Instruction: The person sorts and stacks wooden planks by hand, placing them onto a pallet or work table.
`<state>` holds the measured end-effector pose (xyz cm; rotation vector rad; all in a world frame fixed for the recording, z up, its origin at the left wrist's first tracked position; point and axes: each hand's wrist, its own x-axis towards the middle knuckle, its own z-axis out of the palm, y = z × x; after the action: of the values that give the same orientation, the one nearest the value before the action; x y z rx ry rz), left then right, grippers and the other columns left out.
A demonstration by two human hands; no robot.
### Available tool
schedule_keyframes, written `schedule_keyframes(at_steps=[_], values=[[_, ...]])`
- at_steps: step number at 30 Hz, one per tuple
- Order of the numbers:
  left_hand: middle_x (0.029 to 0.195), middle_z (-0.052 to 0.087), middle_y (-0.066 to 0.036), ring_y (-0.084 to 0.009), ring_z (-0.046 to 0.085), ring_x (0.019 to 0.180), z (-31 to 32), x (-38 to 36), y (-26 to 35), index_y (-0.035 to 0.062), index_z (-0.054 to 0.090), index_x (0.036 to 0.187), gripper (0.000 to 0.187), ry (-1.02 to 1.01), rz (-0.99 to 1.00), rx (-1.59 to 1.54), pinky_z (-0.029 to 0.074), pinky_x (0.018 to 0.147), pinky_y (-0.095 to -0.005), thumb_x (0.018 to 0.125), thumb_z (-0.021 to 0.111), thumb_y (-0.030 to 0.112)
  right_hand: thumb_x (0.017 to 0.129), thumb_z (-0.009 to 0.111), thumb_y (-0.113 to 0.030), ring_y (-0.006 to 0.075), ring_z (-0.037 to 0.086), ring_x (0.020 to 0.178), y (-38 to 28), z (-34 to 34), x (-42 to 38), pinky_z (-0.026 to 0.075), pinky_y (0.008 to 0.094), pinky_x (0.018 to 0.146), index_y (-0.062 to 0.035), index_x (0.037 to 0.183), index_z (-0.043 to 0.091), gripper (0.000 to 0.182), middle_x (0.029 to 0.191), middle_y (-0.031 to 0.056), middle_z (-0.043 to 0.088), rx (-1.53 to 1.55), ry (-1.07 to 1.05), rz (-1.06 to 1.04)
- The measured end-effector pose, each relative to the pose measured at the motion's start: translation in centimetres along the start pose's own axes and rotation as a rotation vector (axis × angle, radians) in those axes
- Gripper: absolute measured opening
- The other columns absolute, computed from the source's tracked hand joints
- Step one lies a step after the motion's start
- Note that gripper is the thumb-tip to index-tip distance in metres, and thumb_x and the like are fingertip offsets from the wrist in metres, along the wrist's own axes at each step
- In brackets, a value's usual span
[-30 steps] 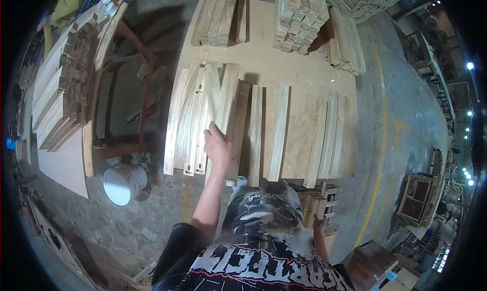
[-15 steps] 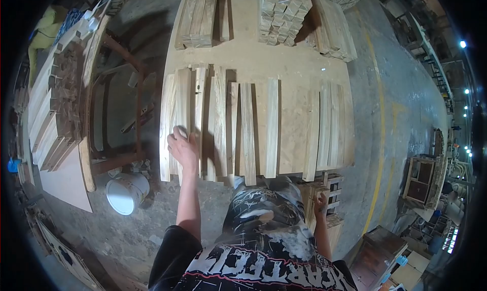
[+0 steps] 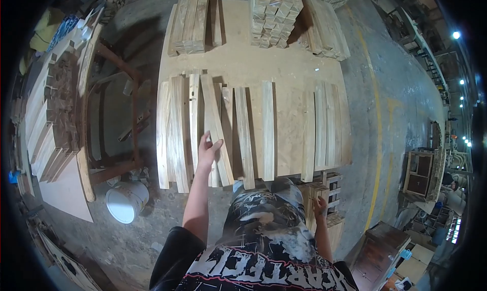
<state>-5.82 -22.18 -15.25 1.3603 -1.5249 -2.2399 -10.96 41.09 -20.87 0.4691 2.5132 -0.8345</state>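
Furthest left on my feed is a stack of wood (image 3: 57,116) on a separate bench, then a white bucket (image 3: 120,202) on the floor, beside the near left corner of the counter (image 3: 291,67). Pale boards (image 3: 176,131) lie along the counter's left edge, and a pile of beams (image 3: 188,24) fills its far left corner. Next comes a slotted board (image 3: 194,123), then my left hand (image 3: 205,153), thumb and forefinger spread, over a slanted board (image 3: 215,123) near the counter's near edge; I can't tell whether the thumb presses on it. To its right, two single boards (image 3: 268,131) lie apart, below a block of stacked beams (image 3: 274,17) at the far edge. My right hand (image 3: 320,208) hangs off the near right corner, beside a pallet (image 3: 333,187), its fingers too small to read. More boards (image 3: 325,128) line the right edge.
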Motion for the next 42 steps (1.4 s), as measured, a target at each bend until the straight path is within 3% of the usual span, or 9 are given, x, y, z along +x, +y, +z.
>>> schedule_keyframes(at_steps=[2,4,10,16,21,23,32,37,42], values=[[0.131,0.061,-0.015,-0.0247,0.061,0.119,-1.2,1.7,-4.6,0.0022,0.041,0.15,0.056,-0.1,-0.01,-0.443,0.049,0.102,-0.0399,0.106,0.053,0.035,0.092,0.072,-0.043,0.0217,0.067,0.1,-0.5,0.7,-0.1,0.057,0.0343,0.074,-0.0057,0.14,0.056,0.063,0.119,0.0158,0.068,0.014,-0.005,0.0],[0.111,0.064,-0.011,-0.0182,0.062,0.098,-0.2,-2.2,-0.2,0.0075,0.041,0.151,0.063,-0.13,-0.282,-0.591,0.053,0.081,-0.0382,0.107,0.04,0.053,0.093,0.072,-0.042,0.0214,0.067,0.1,-1.0,1.2,-0.2,0.057,0.0344,0.074,-0.0059,0.141,0.055,0.063,0.117,0.0153,0.068,-0.006,-0.019,-0.006],[0.07,0.053,-0.004,-0.0173,0.053,0.055,1.6,-5.0,1.7,0.0089,0.051,0.138,0.075,-0.321,-0.253,-0.701,0.049,0.054,-0.0311,0.103,0.022,0.069,0.097,0.068,-0.032,0.0186,0.065,0.106,-8.5,2.6,-0.4,0.054,0.0318,0.083,-0.0039,0.139,0.056,0.052,0.12,0.011,0.068,0.156,-0.041,-0.255],[0.076,0.059,-0.006,-0.017,0.058,0.061,2.8,-5.4,1.7,0.0077,0.055,0.133,0.075,-0.453,-0.244,-0.576,0.051,0.058,-0.0317,0.103,0.024,0.07,0.098,0.067,-0.023,0.0187,0.064,0.107,-21.0,1.7,-1.4,0.052,0.0331,0.09,-0.0032,0.134,0.059,0.042,0.122,0.0113,0.064,0.216,-0.05,-0.486],[0.086,0.068,-0.012,-0.0165,0.06,0.07,5.0,-3.5,-0.6,-0.0046,0.062,0.126,0.056,0.013,0.266,0.272,0.05,0.064,-0.0331,0.102,0.058,0.045,0.098,0.067,-0.02,0.0202,0.064,0.107,-25.4,2.2,-3.0,0.052,0.0344,0.092,-0.0036,0.133,0.06,0.039,0.125,0.0129,0.063,0.179,-0.041,-0.541],[0.081,0.067,-0.014,-0.0191,0.06,0.07,5.0,-4.5,2.4,-0.0061,0.062,0.127,0.059,0.128,0.145,0.429,0.048,0.066,-0.0357,0.094,0.071,0.042,0.099,0.065,-0.018,0.0204,0.065,0.111,-26.1,2.2,-4.4,0.051,0.0329,0.095,0.0007,0.13,0.061,0.036,0.123,0.013,0.066,0.182,-0.036,-0.523],[0.1,0.064,-0.018,-0.0372,0.062,0.094,-1.6,-2.4,3.8,-0.0037,0.063,0.119,0.04,0.622,0.779,0.859,0.05,0.079,-0.0473,0.095,0.066,0.029,0.097,0.067,-0.02,0.0224,0.065,0.109,-20.2,1.3,-6.3,0.052,0.0349,0.093,-0.0028,0.131,0.062,0.038,0.122,0.0143,0.066,0.082,-0.045,-0.375],[0.102,0.062,-0.019,-0.0369,0.064,0.094,-6.8,-1.5,7.3,0.001,0.06,0.121,0.043,1.008,0.647,1.256,0.051,0.082,-0.0461,0.091,0.071,0.029,0.095,0.07,-0.024,0.0269,0.065,0.11,-20.2,1.1,-6.3,0.055,0.0382,0.09,-0.0044,0.133,0.06,0.044,0.127,0.0182,0.061,0.016,-0.08,-0.385],[0.1,0.059,-0.018,-0.0374,0.065,0.091,-7.4,0.2,4.6,0.0021,0.056,0.107,0.04,0.706,0.498,1.183,0.056,0.073,-0.048,0.082,0.076,0.026,0.095,0.068,-0.022,0.0285,0.065,0.11,-21.1,1.4,-6.4,0.054,0.0387,0.092,-0.0031,0.133,0.059,0.043,0.126,0.0188,0.061,0.034,-0.076,-0.416]])
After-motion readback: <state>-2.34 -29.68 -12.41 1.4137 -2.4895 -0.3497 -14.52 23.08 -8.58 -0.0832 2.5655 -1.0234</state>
